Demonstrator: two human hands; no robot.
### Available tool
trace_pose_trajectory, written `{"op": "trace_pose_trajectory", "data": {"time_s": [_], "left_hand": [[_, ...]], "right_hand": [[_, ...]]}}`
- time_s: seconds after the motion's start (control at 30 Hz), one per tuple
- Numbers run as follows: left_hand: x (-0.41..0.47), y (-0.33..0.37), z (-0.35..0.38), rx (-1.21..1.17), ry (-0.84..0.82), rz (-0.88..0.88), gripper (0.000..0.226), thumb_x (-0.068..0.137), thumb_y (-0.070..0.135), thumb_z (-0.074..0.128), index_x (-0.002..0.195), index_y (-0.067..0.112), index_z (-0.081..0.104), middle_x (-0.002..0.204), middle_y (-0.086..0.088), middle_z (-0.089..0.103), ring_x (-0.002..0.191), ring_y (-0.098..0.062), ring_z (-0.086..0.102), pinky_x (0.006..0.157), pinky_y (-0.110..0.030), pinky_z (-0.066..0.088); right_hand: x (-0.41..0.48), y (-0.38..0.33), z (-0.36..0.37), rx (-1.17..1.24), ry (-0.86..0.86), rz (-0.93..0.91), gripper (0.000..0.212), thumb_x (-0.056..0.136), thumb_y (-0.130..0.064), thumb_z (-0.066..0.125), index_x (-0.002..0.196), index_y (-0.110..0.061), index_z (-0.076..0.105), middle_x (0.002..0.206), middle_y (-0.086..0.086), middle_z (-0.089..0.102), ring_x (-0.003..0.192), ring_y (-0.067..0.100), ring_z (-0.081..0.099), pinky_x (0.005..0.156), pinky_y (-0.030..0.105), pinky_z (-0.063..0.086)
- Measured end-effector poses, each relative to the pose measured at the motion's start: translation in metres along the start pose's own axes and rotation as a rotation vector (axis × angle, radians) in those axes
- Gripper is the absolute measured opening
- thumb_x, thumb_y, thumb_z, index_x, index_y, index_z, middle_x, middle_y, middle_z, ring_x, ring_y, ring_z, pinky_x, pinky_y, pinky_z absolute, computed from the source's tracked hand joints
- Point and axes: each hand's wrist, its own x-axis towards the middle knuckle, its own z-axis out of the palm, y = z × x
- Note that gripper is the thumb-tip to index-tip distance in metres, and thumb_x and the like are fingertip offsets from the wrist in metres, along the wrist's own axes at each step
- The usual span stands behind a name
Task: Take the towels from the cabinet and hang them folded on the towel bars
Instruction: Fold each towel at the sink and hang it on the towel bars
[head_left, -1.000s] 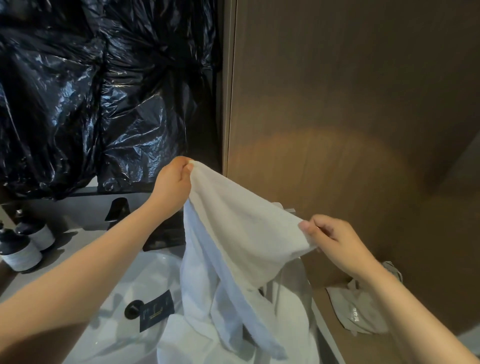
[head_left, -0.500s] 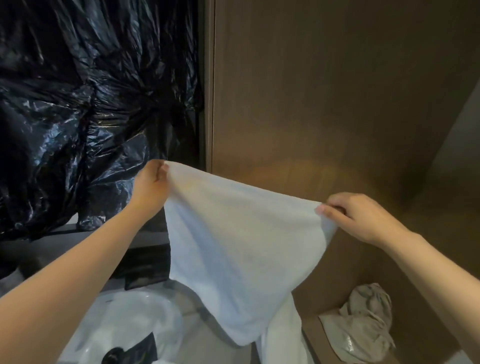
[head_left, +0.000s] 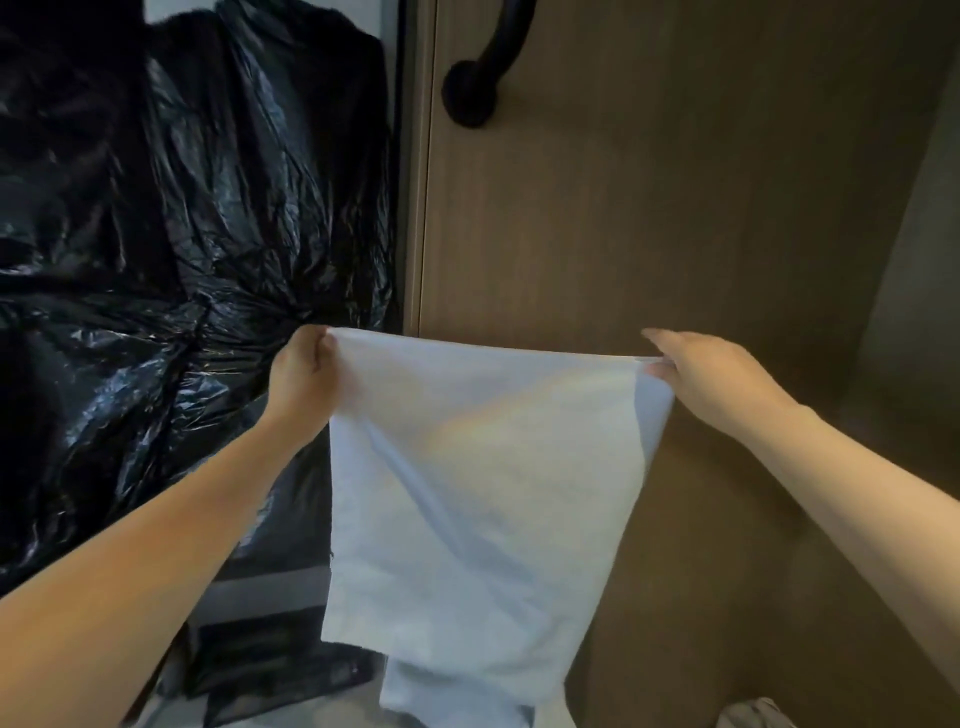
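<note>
A white towel (head_left: 478, 488) hangs doubled in front of me, its top edge stretched nearly level between my hands. My left hand (head_left: 304, 371) grips the top left corner with curled fingers. My right hand (head_left: 698, 371) pinches the top right corner between thumb and fingers. The towel's lower layers drop out of view at the bottom. Above the towel, a black towel bar (head_left: 485, 62) is fixed to the brown wooden wall panel (head_left: 649, 208); only its lower mount and part of the bar show.
Crumpled black plastic sheeting (head_left: 171, 218) covers the whole left side. A pale crumpled cloth (head_left: 756, 717) peeks in at the bottom right. A grey wall strip (head_left: 919, 260) runs down the right edge.
Both hands have risen and spread, pulling the towel's top edge taut and level. My view has tilted up: the sink and bottles dropped out of sight and the black towel bar came in.
</note>
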Motion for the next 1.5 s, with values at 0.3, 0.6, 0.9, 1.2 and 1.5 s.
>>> {"op": "trace_pose_trajectory", "data": {"time_s": [0.3, 0.6, 0.9, 1.2, 1.5], "left_hand": [[0.011, 0.008, 0.001, 0.001, 0.029, 0.03, 0.032, 0.103, 0.015, 0.032, 0.12, 0.001, 0.055, 0.094, -0.007, 0.053, 0.085, -0.024, 0.048, 0.071, -0.032, 0.033], [-0.005, 0.009, 0.002, -0.028, -0.012, 0.043, 0.035, 0.104, 0.018, 0.034, 0.13, 0.005, 0.053, 0.101, -0.004, 0.054, 0.091, -0.02, 0.048, 0.075, -0.03, 0.033], [-0.071, -0.004, 0.019, -0.005, -0.171, 0.101, 0.02, 0.101, 0.02, 0.044, 0.108, 0.018, 0.062, 0.082, 0.014, 0.058, 0.074, -0.003, 0.052, 0.062, -0.017, 0.034], [-0.189, -0.018, 0.048, -0.125, -0.57, 0.064, 0.012, 0.095, 0.022, 0.06, 0.089, 0.025, 0.07, 0.083, 0.013, 0.068, 0.079, -0.003, 0.061, 0.067, -0.009, 0.045], [-0.224, -0.02, 0.042, -0.257, -0.539, -0.096, 0.014, 0.088, 0.023, 0.068, 0.081, 0.034, 0.074, 0.078, 0.02, 0.071, 0.076, 0.002, 0.065, 0.067, -0.007, 0.046]], "right_hand": [[0.013, -0.005, -0.004, -0.184, 0.075, -0.018, 0.016, 0.101, -0.022, 0.051, 0.104, -0.013, 0.064, 0.098, 0.005, 0.063, 0.099, 0.025, 0.056, 0.065, 0.03, 0.041], [-0.007, -0.006, 0.001, -0.093, -0.054, 0.076, 0.02, 0.1, -0.028, 0.052, 0.101, -0.016, 0.068, 0.094, 0.003, 0.067, 0.092, 0.021, 0.058, 0.076, 0.036, 0.053], [-0.07, -0.015, 0.05, 0.1, -0.325, 0.174, 0.032, 0.092, -0.032, 0.065, 0.121, -0.018, 0.064, 0.111, 0.003, 0.069, 0.101, 0.022, 0.064, 0.087, 0.035, 0.054], [-0.161, -0.1, 0.087, 0.816, -0.292, 0.104, 0.018, 0.095, -0.035, 0.06, 0.11, -0.036, 0.07, 0.101, -0.028, 0.066, 0.078, -0.004, 0.064, 0.073, 0.012, 0.05], [-0.186, -0.134, 0.104, 1.206, -0.412, 0.157, 0.015, 0.095, -0.021, 0.063, 0.106, -0.023, 0.072, 0.1, -0.009, 0.072, 0.062, 0.015, 0.066, 0.053, 0.02, 0.044]]}}
